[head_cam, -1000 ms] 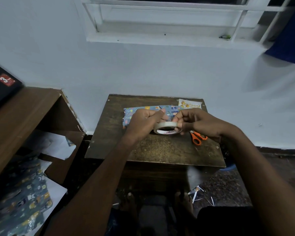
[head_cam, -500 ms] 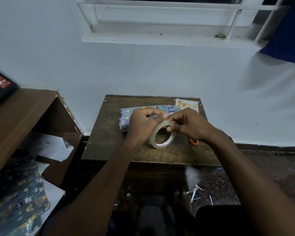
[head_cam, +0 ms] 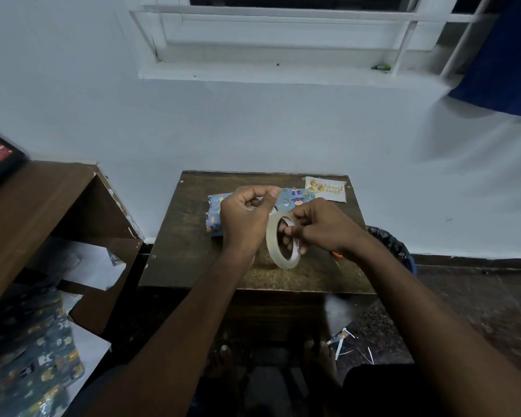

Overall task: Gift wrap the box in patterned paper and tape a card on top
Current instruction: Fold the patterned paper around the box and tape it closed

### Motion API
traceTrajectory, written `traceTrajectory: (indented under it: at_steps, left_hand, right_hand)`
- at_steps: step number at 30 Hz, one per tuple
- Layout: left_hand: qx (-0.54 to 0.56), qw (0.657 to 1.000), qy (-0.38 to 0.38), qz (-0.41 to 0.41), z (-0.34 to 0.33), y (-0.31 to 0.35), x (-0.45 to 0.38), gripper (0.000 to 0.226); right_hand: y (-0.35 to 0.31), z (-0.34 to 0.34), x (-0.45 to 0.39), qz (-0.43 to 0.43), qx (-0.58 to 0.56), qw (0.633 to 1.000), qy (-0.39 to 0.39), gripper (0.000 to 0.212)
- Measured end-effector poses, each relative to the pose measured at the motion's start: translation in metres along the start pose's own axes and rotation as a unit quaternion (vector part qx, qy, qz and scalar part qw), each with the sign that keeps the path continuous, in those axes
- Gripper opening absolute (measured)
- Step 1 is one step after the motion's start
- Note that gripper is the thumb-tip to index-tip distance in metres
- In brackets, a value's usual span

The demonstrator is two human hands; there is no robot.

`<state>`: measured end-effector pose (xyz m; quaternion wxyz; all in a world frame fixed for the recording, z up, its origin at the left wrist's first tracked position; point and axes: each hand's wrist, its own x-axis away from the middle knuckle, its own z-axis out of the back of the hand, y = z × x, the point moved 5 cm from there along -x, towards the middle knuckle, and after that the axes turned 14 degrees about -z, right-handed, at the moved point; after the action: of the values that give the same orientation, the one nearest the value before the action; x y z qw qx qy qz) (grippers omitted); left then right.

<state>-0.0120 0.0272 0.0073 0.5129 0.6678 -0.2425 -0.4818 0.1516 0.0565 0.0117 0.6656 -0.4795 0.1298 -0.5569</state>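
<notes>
Where wall meets floor, dark wooden table

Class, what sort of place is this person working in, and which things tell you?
Probably a room at home: a small wooden table against a white wall, a barred window above, a shelf beside it.

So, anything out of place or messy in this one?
Nothing on the table looks wrong: wrapped box and card lie flat. Off it, paper scraps litter the floor by the feet, and crumpled wrapping paper spills from the left shelf. The right hand holds the tape; the left hand pinches at it.
</notes>
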Motion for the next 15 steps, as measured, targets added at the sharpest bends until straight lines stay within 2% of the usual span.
traceTrajectory:
  at_steps: [3,8,10,15]
  left_hand:
    - [-0.035,0.999,0.040,0.005,0.000,-0.006,0.004,0.008]
    - [-0.090,0.994,0.039,-0.045,0.005,-0.002,0.002,0.004]
    - [-0.066,0.997,0.000,-0.040,0.004,-0.003,-0.003,0.007]
    - [-0.016,0.987,-0.161,-0.014,0.000,0.001,-0.010,0.018]
  right_hand:
    - [-0.003,-0.008,0.000,-0.012,0.031,0.999,0.009,0.018]
    - [-0.001,-0.015,0.001,-0.033,0.020,0.999,-0.004,0.018]
    - [-0.002,-0.012,0.002,-0.033,0.008,0.999,0.006,0.017]
    - [0.002,0.000,-0.001,-0.034,-0.044,0.998,0.033,0.015]
